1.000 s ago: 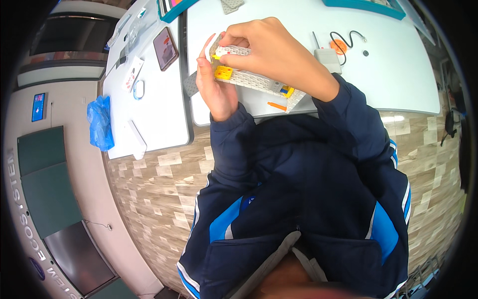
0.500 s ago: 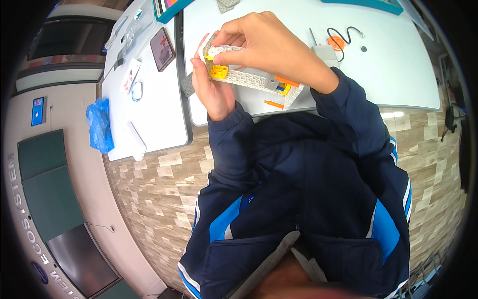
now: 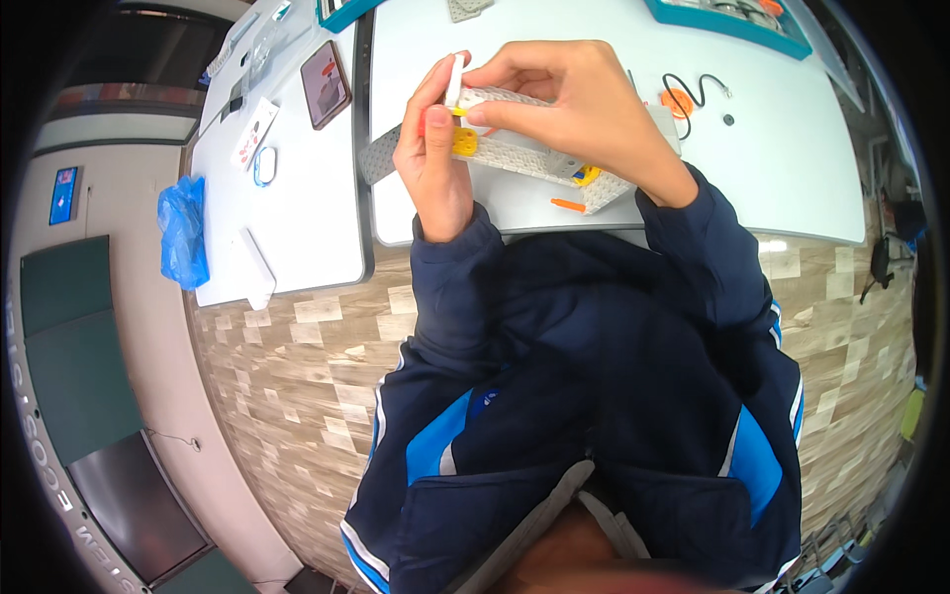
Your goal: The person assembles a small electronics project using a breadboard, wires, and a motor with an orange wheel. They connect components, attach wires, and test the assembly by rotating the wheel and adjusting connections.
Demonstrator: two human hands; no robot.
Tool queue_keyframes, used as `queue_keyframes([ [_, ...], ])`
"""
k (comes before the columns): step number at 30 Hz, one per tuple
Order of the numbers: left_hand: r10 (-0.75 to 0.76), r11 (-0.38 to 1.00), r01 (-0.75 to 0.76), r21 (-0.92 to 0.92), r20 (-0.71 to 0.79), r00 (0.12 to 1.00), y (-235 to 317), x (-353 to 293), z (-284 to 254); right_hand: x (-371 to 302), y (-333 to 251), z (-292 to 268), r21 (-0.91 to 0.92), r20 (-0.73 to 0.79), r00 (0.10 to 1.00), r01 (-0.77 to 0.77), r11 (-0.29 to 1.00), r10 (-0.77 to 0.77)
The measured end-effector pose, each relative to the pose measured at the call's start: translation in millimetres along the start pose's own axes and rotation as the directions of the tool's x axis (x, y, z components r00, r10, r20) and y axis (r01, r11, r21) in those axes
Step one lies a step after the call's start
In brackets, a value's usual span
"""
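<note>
A construction-kit model (image 3: 515,156) of white perforated beams is held between my two hands over the table's front edge. My left hand (image 3: 436,163) is closed around its left end, where a yellow connector (image 3: 463,143) and a bit of red show. A plain white piece (image 3: 455,81) stands up between my left fingers. The thumb and fingers of my right hand (image 3: 579,104) pinch the upper white beam close to that piece. Toward the model's right end sit a grey block, a blue and yellow part (image 3: 586,176) and an orange peg (image 3: 568,205). My fingers hide part of the joint.
Behind my right hand lie a black cable (image 3: 700,94), an orange disc (image 3: 677,103) and a small black wheel (image 3: 729,120). Teal trays (image 3: 732,30) stand at the back. A grey perforated plate (image 3: 381,156) bridges the table gap. The left table holds a phone (image 3: 326,85) and blue bag (image 3: 183,233).
Both hands and the model have shifted right in the picture. The left fingers now wrap further round the model's end, and the white piece stands more upright. The whole view has shifted slightly.
</note>
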State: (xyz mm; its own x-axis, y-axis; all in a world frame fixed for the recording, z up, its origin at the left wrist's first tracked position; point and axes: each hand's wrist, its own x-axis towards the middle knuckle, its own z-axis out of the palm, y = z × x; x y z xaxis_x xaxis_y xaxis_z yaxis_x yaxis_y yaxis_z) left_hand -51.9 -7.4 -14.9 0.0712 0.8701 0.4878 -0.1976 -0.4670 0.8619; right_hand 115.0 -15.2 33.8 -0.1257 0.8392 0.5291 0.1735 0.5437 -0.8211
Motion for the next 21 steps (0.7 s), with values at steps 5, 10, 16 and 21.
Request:
queue_keyframes([
  [5, 0.129, 0.992, -0.13, 0.002, 0.048, 0.99, 7.1, 4.7, 8.1, -9.6, -3.6, -10.0, 0.147, 0.038, 0.999, -0.032, 0.989, 0.026],
  [10, 0.278, 0.915, -0.321, 0.246, 0.194, 0.941, 39.0, 16.7, 9.9, -18.2, 3.4, -16.1, 0.361, -0.02, 0.997, 0.071, 0.93, -0.068],
  [16, 0.361, 0.748, -0.512, 0.421, 0.389, 0.847, 61.9, 23.5, 30.4, -47.0, 12.9, -28.8, 0.546, -0.063, 0.997, 0.061, 0.835, -0.032],
  [21, 0.374, 0.763, -0.522, 0.381, 0.398, 0.838, 53.7, 15.3, 38.7, -69.3, 10.6, -41.9, 0.48, -0.098, 0.989, -0.05, 0.876, 0.109],
])
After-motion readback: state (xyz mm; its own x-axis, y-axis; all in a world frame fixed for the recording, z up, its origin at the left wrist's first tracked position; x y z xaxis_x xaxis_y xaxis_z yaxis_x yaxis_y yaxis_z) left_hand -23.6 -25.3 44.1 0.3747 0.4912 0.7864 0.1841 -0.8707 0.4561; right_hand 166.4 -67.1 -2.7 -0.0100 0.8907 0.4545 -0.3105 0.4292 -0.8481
